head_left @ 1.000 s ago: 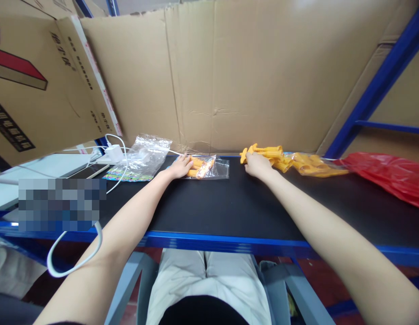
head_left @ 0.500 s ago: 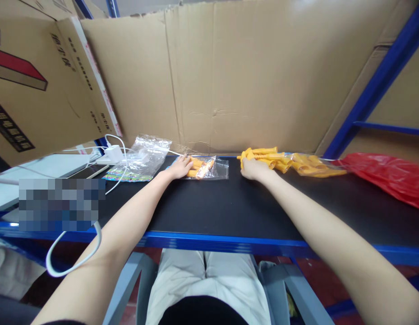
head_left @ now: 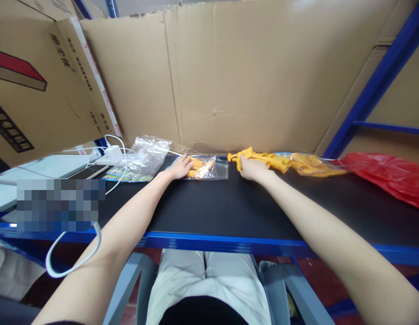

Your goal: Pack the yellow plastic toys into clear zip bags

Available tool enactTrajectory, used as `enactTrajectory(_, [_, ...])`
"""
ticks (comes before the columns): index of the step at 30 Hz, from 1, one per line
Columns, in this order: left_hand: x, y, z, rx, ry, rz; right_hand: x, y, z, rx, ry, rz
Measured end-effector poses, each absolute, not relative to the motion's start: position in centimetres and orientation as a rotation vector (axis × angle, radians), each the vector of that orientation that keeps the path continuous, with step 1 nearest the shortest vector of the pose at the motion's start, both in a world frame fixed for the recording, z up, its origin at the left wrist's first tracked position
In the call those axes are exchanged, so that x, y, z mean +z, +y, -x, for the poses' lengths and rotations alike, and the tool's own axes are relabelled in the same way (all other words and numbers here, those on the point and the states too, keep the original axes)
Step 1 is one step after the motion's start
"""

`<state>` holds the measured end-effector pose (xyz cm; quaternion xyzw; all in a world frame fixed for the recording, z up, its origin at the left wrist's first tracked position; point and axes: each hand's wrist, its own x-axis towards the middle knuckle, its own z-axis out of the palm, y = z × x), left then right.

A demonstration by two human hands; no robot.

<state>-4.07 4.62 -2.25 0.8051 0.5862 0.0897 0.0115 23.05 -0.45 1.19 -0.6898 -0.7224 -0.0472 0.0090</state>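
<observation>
Step in hand, as judged: transfer of loose parts into a bag. Both arms reach across the black tabletop [head_left: 229,207] to its far edge. The left hand [head_left: 179,167] lies flat, fingers together, pinning the small clear plastic zip bag [head_left: 209,169], which already contains several yellow plastic pieces. Well apart to the right, the right hand [head_left: 250,169] is clamped on a bundle of long yellow plastic toy parts [head_left: 260,157], their ends projecting left toward the bag. Further right lies the heap of remaining yellow parts [head_left: 310,164], then a red plastic bag [head_left: 385,174]. The next move calls for holding the bag mouth open and aligning the bundle with it.
</observation>
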Motion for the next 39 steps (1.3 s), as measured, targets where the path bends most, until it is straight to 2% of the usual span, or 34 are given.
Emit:
enactTrajectory(7, [-2.3, 4.6, 4.1, 0.277, 1.838, -2.509, 1.7, -0.8, -23.0, -0.114, -2.274, 2.172])
enactTrajectory(21, [-2.2, 4.5, 4.1, 0.268, 1.816, -2.526, 3.4, -1.6, -22.5, -0.314, -2.084, 2.017])
enactTrajectory(39, [-2.7, 5.0, 4.4, 0.322, 1.806, -2.515, 2.9, -0.2, -23.9, -0.283, -1.797, 1.712])
